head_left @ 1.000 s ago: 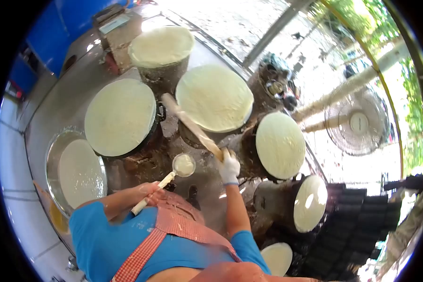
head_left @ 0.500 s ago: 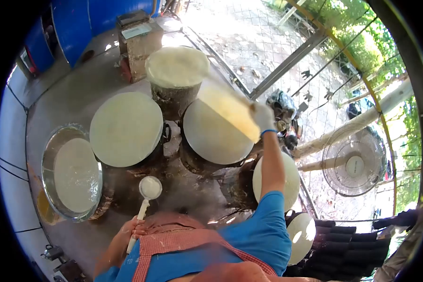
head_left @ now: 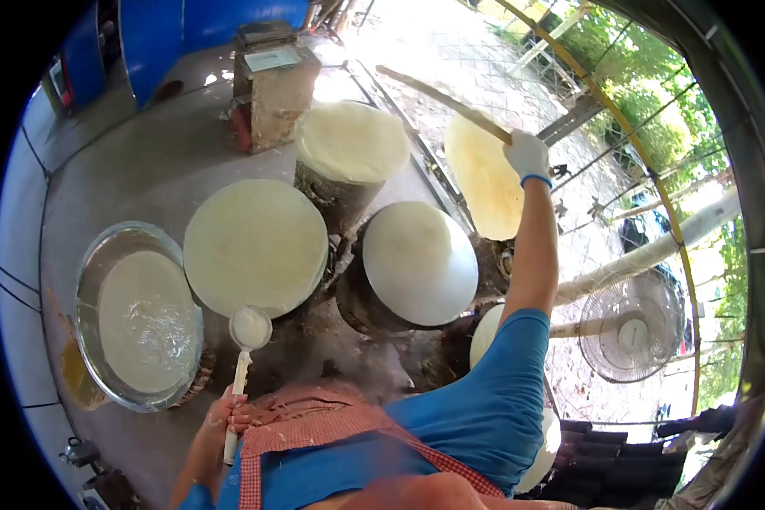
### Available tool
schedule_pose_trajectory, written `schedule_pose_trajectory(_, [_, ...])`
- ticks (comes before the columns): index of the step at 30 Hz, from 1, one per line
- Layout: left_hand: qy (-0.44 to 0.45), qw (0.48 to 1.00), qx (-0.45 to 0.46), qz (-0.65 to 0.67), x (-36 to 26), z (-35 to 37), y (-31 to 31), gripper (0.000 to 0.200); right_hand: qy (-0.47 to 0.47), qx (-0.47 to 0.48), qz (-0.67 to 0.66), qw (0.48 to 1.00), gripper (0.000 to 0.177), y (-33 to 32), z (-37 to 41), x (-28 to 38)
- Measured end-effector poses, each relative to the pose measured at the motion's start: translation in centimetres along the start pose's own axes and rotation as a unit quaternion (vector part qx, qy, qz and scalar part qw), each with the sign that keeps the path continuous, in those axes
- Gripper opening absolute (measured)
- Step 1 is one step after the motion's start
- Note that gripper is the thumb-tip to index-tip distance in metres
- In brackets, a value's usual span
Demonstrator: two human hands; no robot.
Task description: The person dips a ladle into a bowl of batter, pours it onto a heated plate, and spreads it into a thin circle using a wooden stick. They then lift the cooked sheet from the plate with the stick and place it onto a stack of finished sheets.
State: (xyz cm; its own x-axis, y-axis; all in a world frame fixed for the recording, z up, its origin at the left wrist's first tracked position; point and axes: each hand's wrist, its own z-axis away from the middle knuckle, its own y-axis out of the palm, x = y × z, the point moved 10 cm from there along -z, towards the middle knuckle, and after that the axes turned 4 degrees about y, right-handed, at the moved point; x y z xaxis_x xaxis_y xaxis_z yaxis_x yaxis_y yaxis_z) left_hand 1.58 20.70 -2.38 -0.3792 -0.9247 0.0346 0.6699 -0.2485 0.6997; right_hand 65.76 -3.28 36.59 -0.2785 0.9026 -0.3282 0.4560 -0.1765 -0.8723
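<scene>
wide steel basin of white batter [head_left: 123, 236] far left; three round cloth-topped steamer pots [head_left: 255, 246] centre; raised right arm part-hides fourth | thin pale round sheet [head_left: 484, 178] hangs off long wooden stick [head_left: 442, 102], white-gloved right hand [head_left: 527, 155] fisted on its near end | bare left hand [head_left: 229, 416] wrapped round white long-handled ladle [head_left: 240, 378] | since 0.5 s ago: sheet carried right, off middle pot

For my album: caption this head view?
Right hand holds a sheet aloft on a stick; left hand holds a ladle.
</scene>
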Motion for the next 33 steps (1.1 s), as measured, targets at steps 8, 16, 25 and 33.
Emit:
schedule_pose_trajectory(8, [0.104, 0.987, 0.060, 0.109, 0.3, -1.1, 4.0, 0.016, 0.048, 0.051, -0.202, 0.977, 0.031, 0.2, -12.8, 8.0])
schedule_pose_trajectory(16, [0.159, 0.918, 0.172, 0.321, 1.7, -2.8, 6.9, 0.027, 0.256, 0.052, -0.682, 0.683, 0.024, 24.8, -12.5, 5.5])
schedule_pose_trajectory(25, [0.245, 0.894, 0.019, 0.375, 3.5, 0.0, 10.8, 0.015, 0.533, 0.210, -0.655, 0.492, 0.030, 42.4, 0.6, 16.1])
schedule_pose_trajectory(33, [0.350, 0.887, 0.035, 0.299, 0.7, 0.7, 3.6, 0.028, 0.261, 0.227, -0.551, 0.759, 0.041, 39.2, 0.8, 18.0])
